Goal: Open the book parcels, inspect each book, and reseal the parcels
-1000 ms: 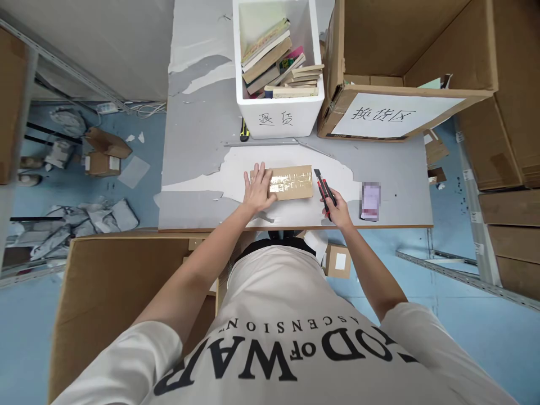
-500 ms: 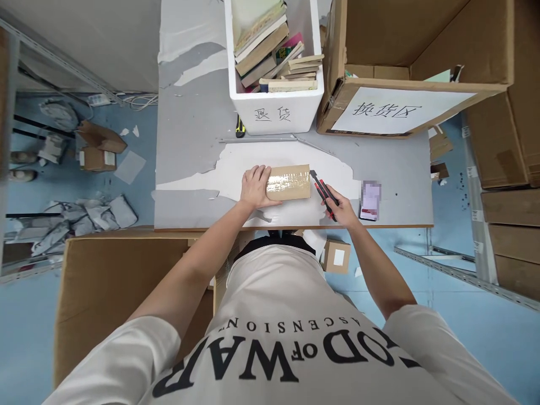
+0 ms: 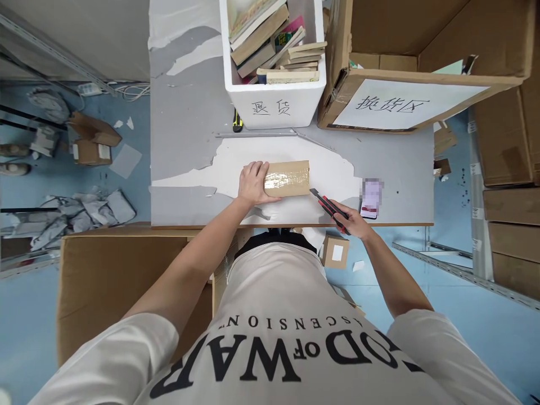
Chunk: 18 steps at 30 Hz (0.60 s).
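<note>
Along our table (image 3: 185,152), gray surface runs from the left edge to one yellow-and-black cutter (image 3: 237,120) and our left hand (image 3: 252,183), which grasps the left end of one small taped carton (image 3: 290,178). Behind that, one white bin (image 3: 274,108) of books (image 3: 265,42) blocks the far side. One red-and-black cutter (image 3: 328,206), clasped in our right hand (image 3: 353,220), has its blade tip near the carton's right end. One phone (image 3: 371,198) lies beside that hand; one big labeled box (image 3: 502,84) stands behind, and gray surface reaches the right edge.

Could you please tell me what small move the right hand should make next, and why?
Perhaps run the cutter along the right edge of the package: the tip lies beside it, the right hand grips the handle, and the left hand holds the left end.
</note>
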Motion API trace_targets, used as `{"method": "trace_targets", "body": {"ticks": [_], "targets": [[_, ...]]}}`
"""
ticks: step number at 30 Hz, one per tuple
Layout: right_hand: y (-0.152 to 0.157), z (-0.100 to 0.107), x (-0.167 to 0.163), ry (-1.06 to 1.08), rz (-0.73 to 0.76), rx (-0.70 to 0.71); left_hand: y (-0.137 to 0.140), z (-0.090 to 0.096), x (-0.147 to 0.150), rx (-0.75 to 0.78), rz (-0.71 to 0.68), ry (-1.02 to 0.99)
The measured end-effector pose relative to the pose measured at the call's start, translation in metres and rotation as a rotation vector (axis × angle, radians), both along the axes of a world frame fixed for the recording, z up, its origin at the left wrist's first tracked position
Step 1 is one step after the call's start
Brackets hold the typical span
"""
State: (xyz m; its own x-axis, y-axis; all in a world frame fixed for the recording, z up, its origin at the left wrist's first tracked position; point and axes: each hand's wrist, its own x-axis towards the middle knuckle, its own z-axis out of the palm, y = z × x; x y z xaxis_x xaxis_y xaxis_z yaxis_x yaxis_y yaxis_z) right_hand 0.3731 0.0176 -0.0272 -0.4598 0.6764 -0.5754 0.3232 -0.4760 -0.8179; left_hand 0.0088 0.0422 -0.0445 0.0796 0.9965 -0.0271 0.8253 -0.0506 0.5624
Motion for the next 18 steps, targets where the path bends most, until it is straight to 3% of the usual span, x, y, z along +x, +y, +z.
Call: {"method": "trace_targets", "body": {"ticks": [6,10,13,18], "targets": [[-0.01,-0.005,0.008,0.005,-0.061,-0.002,-0.001,0.005,0.0,-0.016,-0.053,0.189],[-0.021,-0.013,-0.004,0.063,-0.368,0.083,-0.001,0.009,0.0,-0.067,-0.074,0.188],[-0.025,-0.022,-0.032,0.106,-0.589,0.1,0.002,0.012,-0.007,-0.111,-0.079,0.107],[-0.024,-0.031,-0.088,0.247,-0.726,0.031,0.013,0.005,-0.041,-0.086,0.247,-0.235]]}}
